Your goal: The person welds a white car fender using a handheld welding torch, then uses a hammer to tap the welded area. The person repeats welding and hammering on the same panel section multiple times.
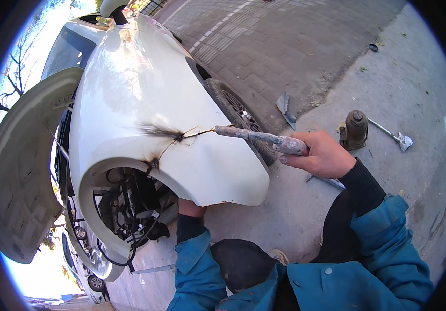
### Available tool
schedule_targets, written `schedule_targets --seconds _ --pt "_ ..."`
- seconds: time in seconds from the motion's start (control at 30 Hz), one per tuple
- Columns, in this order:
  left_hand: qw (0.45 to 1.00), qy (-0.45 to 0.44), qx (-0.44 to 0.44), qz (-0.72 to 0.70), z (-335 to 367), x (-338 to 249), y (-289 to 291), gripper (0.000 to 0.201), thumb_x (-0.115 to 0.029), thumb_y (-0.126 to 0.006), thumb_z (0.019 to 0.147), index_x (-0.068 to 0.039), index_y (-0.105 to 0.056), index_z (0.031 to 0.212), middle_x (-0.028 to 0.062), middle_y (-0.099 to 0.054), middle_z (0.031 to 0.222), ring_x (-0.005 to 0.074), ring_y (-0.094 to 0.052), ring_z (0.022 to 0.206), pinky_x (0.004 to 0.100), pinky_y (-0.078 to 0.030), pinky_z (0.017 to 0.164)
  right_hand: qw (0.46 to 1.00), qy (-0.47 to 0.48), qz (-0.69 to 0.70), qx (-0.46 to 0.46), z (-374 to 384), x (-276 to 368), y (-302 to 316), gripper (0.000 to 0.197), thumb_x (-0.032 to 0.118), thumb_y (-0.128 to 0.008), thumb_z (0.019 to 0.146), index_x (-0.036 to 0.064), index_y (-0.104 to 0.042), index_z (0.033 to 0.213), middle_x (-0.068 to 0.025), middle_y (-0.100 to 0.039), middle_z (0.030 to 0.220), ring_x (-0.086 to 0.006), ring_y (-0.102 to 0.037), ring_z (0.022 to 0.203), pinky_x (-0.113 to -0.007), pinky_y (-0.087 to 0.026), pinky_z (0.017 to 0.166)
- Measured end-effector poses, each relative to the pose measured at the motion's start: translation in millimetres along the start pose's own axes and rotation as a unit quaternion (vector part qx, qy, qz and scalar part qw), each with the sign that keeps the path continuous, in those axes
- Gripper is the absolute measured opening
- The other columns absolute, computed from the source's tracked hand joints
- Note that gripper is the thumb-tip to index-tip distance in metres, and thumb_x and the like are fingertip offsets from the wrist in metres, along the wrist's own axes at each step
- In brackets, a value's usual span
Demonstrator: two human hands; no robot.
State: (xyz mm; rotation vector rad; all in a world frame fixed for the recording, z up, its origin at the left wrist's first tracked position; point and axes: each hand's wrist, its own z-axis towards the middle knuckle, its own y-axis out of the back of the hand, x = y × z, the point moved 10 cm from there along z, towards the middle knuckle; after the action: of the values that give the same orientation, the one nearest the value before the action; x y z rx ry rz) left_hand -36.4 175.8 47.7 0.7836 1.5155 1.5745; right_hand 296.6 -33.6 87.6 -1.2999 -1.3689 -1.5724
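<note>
My right hand (322,153) grips the worn, paint-smeared handle of a rod-like tool (258,137), fingers wrapped around it. The tool points left, and its blunt end is at the white car panel (166,93), beside a cracked, scorched line. Two black burnt spots, one sooty mark (179,136) on the panel and another dark spot (153,164) near the round opening's rim, lie along that line. My left hand (191,208) reaches behind the panel's lower edge; its fingers are hidden.
Wires and dark parts (130,207) show inside the round opening. A wheel (236,111) stands beyond the panel. On the concrete to the right are a bottle jack (356,129), a metal rod (386,128) and a grey scrap (285,110). A raised hood (23,171) stands at left.
</note>
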Motion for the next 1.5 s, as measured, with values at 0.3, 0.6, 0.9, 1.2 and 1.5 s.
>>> schedule_targets --seconds 0.3,0.6,0.9,1.2,1.5 --pt "0.998 0.025 -0.04 0.03 3.7 -1.8 -13.1 0.047 -0.033 -0.066 0.104 -0.01 -0.068 0.145 0.0188 -0.066 0.149 0.0436 -0.058 0.14 0.0553 -0.046 0.117 1.0 -0.016 0.004 0.02 0.9 -5.7 -12.1 0.033 0.029 -0.081 0.102 0.0051 -0.073 0.123 -0.0106 -0.074 0.089 -0.0207 -0.066 0.079 -0.038 -0.055 0.077" --pt "0.997 0.034 -0.056 0.033 8.8 -12.9 0.7 0.04 -0.027 -0.064 0.104 -0.009 -0.071 0.14 0.0179 -0.072 0.14 0.0414 -0.065 0.132 0.0521 -0.05 0.112 0.999 -0.026 -0.008 0.023 6.4 -6.5 -15.9 0.031 0.03 -0.079 0.103 0.005 -0.072 0.121 -0.0113 -0.074 0.091 -0.0217 -0.069 0.086 -0.038 -0.055 0.082" --pt "0.996 0.057 -0.06 -0.016 10.7 -18.2 10.9 0.038 -0.023 -0.065 0.104 -0.008 -0.071 0.138 0.0183 -0.072 0.139 0.0408 -0.066 0.132 0.0493 -0.052 0.11 0.998 -0.039 -0.033 0.034 7.5 -3.9 -17.5 0.033 0.032 -0.078 0.104 0.0048 -0.071 0.122 -0.013 -0.075 0.093 -0.0236 -0.069 0.087 -0.04 -0.055 0.084" --pt "0.995 0.067 -0.062 -0.043 12.2 -20.5 14.2 0.039 -0.024 -0.066 0.104 -0.008 -0.07 0.14 0.0184 -0.072 0.14 0.0412 -0.065 0.133 0.0494 -0.052 0.111 0.998 -0.04 -0.029 0.043 8.7 -1.3 -18.9 0.033 0.031 -0.078 0.105 0.0046 -0.071 0.123 -0.0145 -0.076 0.097 -0.025 -0.071 0.091 -0.04 -0.056 0.087" --pt "0.997 0.064 -0.049 -0.017 13.4 -19.8 11.0 0.041 -0.025 -0.066 0.104 -0.008 -0.07 0.14 0.0185 -0.071 0.141 0.0407 -0.064 0.133 0.0494 -0.051 0.112 0.997 -0.045 -0.035 0.045 9.4 -5.1 -20.6 0.035 0.032 -0.077 0.105 0.0048 -0.071 0.125 -0.0147 -0.076 0.098 -0.0252 -0.071 0.092 -0.04 -0.056 0.088"
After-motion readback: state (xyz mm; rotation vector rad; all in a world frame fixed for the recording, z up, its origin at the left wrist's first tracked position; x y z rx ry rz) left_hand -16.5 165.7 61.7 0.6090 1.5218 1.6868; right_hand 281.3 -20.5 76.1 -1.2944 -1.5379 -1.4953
